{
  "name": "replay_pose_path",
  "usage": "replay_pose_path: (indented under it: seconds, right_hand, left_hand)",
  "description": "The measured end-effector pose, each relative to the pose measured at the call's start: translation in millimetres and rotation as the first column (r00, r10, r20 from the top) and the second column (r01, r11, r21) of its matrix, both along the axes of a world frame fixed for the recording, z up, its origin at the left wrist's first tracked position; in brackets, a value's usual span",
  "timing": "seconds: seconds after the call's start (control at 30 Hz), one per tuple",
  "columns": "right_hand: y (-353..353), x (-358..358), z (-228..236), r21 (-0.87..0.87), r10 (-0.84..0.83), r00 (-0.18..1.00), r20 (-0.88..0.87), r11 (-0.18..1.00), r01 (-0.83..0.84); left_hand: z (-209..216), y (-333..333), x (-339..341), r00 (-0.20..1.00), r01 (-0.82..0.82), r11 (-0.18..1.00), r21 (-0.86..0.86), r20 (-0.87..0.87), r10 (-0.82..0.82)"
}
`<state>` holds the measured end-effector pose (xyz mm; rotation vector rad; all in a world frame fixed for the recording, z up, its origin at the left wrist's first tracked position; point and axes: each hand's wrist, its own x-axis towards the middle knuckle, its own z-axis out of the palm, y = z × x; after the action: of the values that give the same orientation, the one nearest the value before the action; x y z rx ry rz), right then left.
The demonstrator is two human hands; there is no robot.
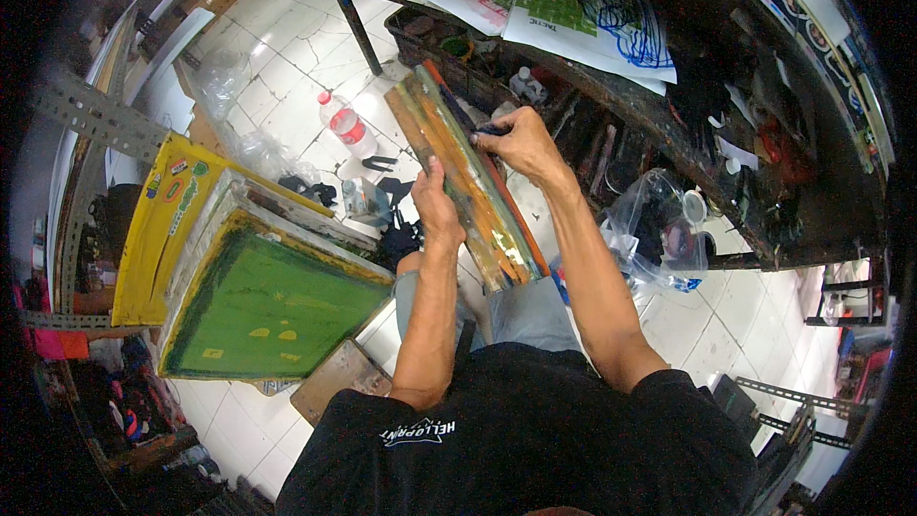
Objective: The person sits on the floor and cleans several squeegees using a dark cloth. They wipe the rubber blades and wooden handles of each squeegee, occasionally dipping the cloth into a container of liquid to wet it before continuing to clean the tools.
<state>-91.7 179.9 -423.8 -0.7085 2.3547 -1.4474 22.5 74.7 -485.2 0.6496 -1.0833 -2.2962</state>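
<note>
A long wooden frame [475, 193], smeared with brown, yellow and orange paint, stands tilted over my lap and is seen nearly edge-on. An orange-red strip runs along its right side. My left hand [438, 205] is closed around the frame's left side, thumb on the near face. At the frame's upper right, my right hand [526, 146] is closed in a pinch, with a small dark bit showing at the fingertips. Whether that is a rag or a tool I cannot make out. The frame's far face is hidden.
Left of me lean a green printing screen [277, 291] and a yellow frame [158, 244]. A red-capped bottle [346, 124] stands on the tiled floor. A dark table [611, 86] bearing printed sheets [573, 24] stretches along the right; a clear plastic bag [659, 229] sits beneath it.
</note>
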Motion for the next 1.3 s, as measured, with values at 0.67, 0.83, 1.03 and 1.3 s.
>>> replay_pose_path:
  seconds: [0.67, 0.83, 1.03, 1.3]
  right_hand:
    - [95, 66, 1, -0.024, 0.12, 0.983, 0.136, 0.993, -0.118]
    - [105, 74, 5, -0.52, -0.02, 0.976, 0.216, 0.844, 0.132]
    - [75, 86, -8, -0.555, -0.075, 0.997, 0.017, 0.829, 0.072]
    - [60, 86, 15, -0.543, -0.174, 0.941, -0.29, 0.84, -0.012]
  left_hand:
    - [-2, -47, 1, 0.955, -0.295, 0.927, 0.232, 0.074, 0.286]
    - [-13, -54, -3, 0.935, -0.354, 0.874, 0.334, 0.143, 0.324]
    - [-19, -30, -12, 0.959, -0.266, 0.871, 0.413, 0.207, 0.195]
    - [-44, -30, -16, 0.983, -0.156, 0.86, 0.485, 0.158, 0.089]
